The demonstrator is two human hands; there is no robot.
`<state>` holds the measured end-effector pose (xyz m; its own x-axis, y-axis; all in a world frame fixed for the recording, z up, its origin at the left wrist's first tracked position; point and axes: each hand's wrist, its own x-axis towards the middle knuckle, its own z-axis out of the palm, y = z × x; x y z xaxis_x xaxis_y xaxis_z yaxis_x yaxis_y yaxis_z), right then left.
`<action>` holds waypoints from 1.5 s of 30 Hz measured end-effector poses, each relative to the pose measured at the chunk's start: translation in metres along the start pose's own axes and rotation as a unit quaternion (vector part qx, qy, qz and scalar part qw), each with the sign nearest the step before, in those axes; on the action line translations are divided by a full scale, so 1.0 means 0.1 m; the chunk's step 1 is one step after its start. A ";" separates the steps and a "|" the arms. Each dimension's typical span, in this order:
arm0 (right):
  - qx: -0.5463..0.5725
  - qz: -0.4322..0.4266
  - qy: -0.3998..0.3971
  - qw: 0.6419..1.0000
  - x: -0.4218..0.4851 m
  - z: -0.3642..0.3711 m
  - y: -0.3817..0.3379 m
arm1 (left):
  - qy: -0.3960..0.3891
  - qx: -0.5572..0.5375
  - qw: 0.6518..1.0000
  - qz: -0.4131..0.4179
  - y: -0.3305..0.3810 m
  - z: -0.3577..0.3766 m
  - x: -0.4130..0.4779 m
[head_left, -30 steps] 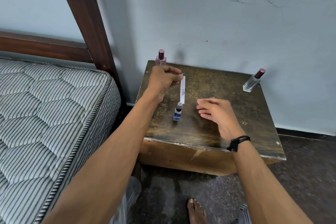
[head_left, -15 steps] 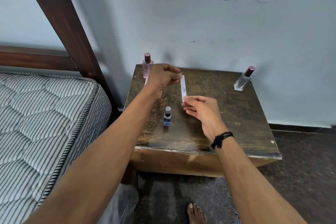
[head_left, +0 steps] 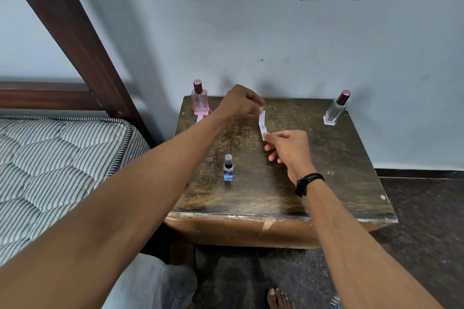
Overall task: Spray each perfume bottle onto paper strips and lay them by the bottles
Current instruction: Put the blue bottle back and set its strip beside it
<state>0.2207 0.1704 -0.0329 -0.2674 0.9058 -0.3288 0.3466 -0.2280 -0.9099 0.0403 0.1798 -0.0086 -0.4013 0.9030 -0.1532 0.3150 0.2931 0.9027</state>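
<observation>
A white paper strip (head_left: 262,123) hangs over the middle of the dark wooden table (head_left: 351,183). My left hand (head_left: 241,103) pinches its top end and my right hand (head_left: 286,145) pinches its bottom end. A pink perfume bottle (head_left: 199,100) stands at the back left corner, with another strip (head_left: 200,118) lying in front of it, partly hidden by my left arm. A small blue bottle (head_left: 228,170) stands near the table's middle left. A clear bottle (head_left: 335,110) with a dark red cap stands at the back right.
A striped mattress (head_left: 50,170) and a dark wooden bed frame (head_left: 75,40) lie to the left of the table. The wall runs right behind the table. My bare foot (head_left: 278,298) shows on the dark floor below.
My right hand rose from the table and took hold of the strip's lower end. My left hand kept its grip on the upper end. The camera tilted, so the table sits lower in view.
</observation>
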 end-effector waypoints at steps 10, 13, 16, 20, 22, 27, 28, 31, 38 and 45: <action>-0.015 0.025 0.017 0.999 0.01 0.02 -0.04 | -0.010 0.108 0.993 0.041 -0.06 0.08 0.03; -0.017 0.044 0.017 0.999 0.02 0.01 -0.06 | -0.011 0.108 0.993 0.041 -0.07 0.07 0.04; -0.002 0.059 0.005 0.998 0.03 0.00 -0.08 | -0.008 0.118 0.992 0.047 -0.07 0.06 0.04; -0.003 0.060 0.004 0.998 0.03 0.00 -0.08 | 0.000 0.130 0.990 0.051 -0.08 0.06 0.05; -0.005 0.060 0.007 0.998 0.03 0.01 -0.08 | 0.000 0.135 0.990 0.047 -0.10 0.06 0.06; -0.010 0.055 0.020 0.998 0.04 0.02 -0.07 | -0.002 0.152 0.987 0.048 -0.15 0.08 0.09; -0.013 0.054 0.021 0.998 0.05 0.02 -0.06 | -0.001 0.152 0.987 0.046 -0.16 0.08 0.10; -0.029 0.048 0.023 0.998 0.05 0.03 -0.06 | -0.001 0.151 0.987 0.046 -0.17 0.08 0.10; -0.068 0.037 0.033 0.996 0.05 0.04 -0.05 | -0.002 0.150 0.987 0.049 -0.17 0.11 0.11; -0.120 0.023 0.037 0.992 0.03 0.05 -0.07 | 0.000 0.144 0.989 0.041 -0.16 0.13 0.12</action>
<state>0.2131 0.1732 -0.0284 -0.1819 0.9223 -0.3410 0.5640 -0.1862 -0.8045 0.0416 0.1899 -0.0305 -0.3644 0.9274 -0.0847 0.5784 0.2967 0.7598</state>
